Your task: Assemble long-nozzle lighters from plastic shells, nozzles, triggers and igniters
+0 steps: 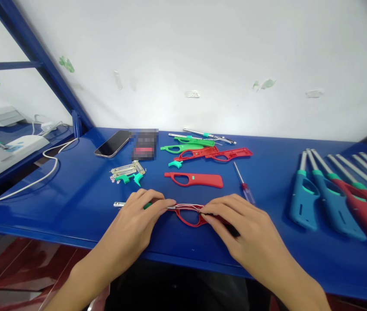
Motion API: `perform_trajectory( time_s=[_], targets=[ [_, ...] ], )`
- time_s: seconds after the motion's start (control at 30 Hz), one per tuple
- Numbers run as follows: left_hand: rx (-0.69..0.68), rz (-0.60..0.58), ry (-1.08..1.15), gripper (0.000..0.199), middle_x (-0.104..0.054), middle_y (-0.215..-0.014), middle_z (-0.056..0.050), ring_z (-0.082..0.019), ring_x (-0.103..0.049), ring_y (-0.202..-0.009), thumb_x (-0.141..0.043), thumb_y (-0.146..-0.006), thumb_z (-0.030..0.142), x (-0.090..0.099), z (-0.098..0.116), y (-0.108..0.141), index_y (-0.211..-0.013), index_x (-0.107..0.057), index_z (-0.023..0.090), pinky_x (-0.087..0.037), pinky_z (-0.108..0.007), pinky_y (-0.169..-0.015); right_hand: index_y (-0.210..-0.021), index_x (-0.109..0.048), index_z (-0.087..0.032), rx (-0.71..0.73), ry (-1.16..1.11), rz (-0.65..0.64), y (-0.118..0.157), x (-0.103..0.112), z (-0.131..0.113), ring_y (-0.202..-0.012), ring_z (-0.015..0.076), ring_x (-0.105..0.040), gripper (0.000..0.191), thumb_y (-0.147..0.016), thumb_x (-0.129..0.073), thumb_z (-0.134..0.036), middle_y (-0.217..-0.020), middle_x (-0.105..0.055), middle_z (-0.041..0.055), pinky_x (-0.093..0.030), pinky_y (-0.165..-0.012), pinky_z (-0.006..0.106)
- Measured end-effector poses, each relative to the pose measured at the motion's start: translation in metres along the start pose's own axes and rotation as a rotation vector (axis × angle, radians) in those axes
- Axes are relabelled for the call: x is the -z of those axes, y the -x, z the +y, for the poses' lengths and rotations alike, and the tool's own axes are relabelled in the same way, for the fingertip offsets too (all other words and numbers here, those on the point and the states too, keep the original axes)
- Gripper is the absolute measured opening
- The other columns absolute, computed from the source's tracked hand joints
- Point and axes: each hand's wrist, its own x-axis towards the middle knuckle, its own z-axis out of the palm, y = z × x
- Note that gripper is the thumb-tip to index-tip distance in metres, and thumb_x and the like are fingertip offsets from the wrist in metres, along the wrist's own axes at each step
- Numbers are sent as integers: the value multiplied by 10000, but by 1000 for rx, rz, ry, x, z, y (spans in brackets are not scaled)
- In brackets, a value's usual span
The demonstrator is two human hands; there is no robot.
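A red lighter shell half (188,219) lies open side up near the table's front edge, with thin white wires running along its top. My left hand (141,216) is closed on the metal lighter tube (118,204) at the shell's left end; a bit of green collar shows under the fingers. My right hand (240,216) pinches the shell's handle end, where a dark part shows beneath the palm. The wires run between both hands' fingertips. Just behind lies another red shell half (207,180), outer side up. Teal triggers (138,179) and clear fuel tanks (126,169) sit behind my left hand.
A screwdriver (246,192) lies behind my right hand. Green shell halves (183,147), more red ones (230,154) and metal tubes (198,132) are at the back. Two phones (113,143) lie back left. Several assembled lighters (304,198) line the right side. A white cable (55,166) crosses the left.
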Motion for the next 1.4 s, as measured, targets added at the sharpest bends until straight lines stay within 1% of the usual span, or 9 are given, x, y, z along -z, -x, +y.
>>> perform_trajectory(
  time_s=[0.1, 0.17, 0.3, 0.4, 0.5, 0.67, 0.87, 1.1, 1.4],
  targets=[
    [18, -13, -2, 375, -639, -1272, -28, -209, -574, -1122, -434, -1108, 169, 2, 5, -5, -1453, -511, 296, -440, -403, -994, -1086, -689, -262, 11, -6, 15, 0, 0, 0, -956, 145, -693, 125, -1043, -623, -164, -1074, -761, -38, -522, -849, 279],
    [14, -16, 19, 349, -629, -1296, -32, -211, -582, -1156, -424, -1120, 217, 4, 8, -12, -1449, -513, 294, -441, -413, -1024, -1084, -687, -256, 20, -5, 20, -1, 0, 1, -957, 146, -694, 122, -1042, -624, -160, -1074, -763, -36, -520, -853, 279],
    [-22, -71, 45, 257, -649, -1248, -33, -231, -608, -1122, -468, -1115, 324, 3, 15, -30, -1314, -624, 278, -475, -435, -1007, -1103, -683, -244, 35, 10, 21, -1, -1, 1, -963, 152, -690, 126, -1047, -616, -153, -1078, -761, -25, -514, -850, 285],
    [-35, -132, 69, 211, -674, -1139, -21, -224, -629, -1030, -517, -1095, 303, 1, 18, -42, -1199, -697, 268, -502, -423, -953, -1115, -680, -238, 41, 16, 22, -1, -1, 2, -977, 152, -684, 125, -1052, -610, -156, -1091, -755, -20, -508, -852, 288],
    [-42, -127, 86, 243, -686, -1064, -17, -211, -633, -955, -491, -1099, 272, -1, 20, -47, -1100, -734, 252, -517, -394, -883, -1134, -670, -234, 49, 27, 19, 0, -1, 3, -984, 152, -675, 132, -1054, -608, -150, -1106, -750, -22, -503, -868, 294],
    [-38, -108, 102, 280, -690, -1056, -10, -188, -641, -942, -470, -1106, 266, -1, 20, -48, -1086, -749, 254, -529, -350, -841, -1144, -666, -235, 51, 31, 14, 1, 0, 3, -972, 150, -664, 137, -1053, -609, -150, -1105, -748, -26, -501, -866, 298],
    [-62, -95, 85, 278, -692, -1053, -7, -180, -645, -933, -462, -1108, 251, -2, 18, -45, -1099, -741, 253, -532, -336, -826, -1138, -669, -240, 46, 32, 14, 1, -1, 3, -976, 152, -666, 132, -1054, -611, -156, -1099, -752, -30, -503, -859, 297],
    [-106, -68, 18, 272, -699, -1025, -37, -214, -642, -914, -456, -1109, 266, -7, 17, -44, -1048, -715, 208, -526, -389, -844, -1124, -682, -235, 26, 34, -6, 2, 0, 2, -975, 165, -678, 132, -1057, -599, -157, -1102, -760, -13, -513, -891, 312],
    [-162, -59, -37, 265, -712, -1028, -43, -222, -664, -938, -439, -1118, 272, -8, 15, -43, -1077, -688, 192, -528, -397, -864, -1114, -684, -230, 25, 38, -1, 2, 0, 2, -978, 174, -680, 122, -1058, -599, -164, -1096, -761, -4, -521, -892, 313]
  ],
)
